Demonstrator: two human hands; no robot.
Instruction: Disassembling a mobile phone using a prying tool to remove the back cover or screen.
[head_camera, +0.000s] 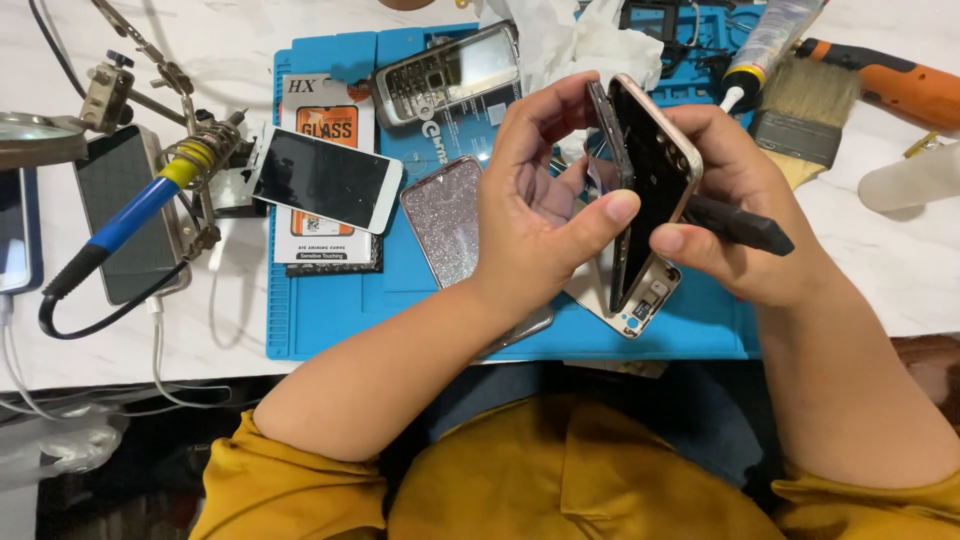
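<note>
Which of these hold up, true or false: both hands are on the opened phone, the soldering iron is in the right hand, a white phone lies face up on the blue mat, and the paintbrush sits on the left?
1. Both the left hand and the right hand hold the opened phone. True.
2. The right hand holds the soldering iron. False: it rests in its stand on the left; the right hand holds a black pry tool.
3. A white phone lies face up on the blue mat. True.
4. The paintbrush sits on the left. False: it lies upper right.
</note>
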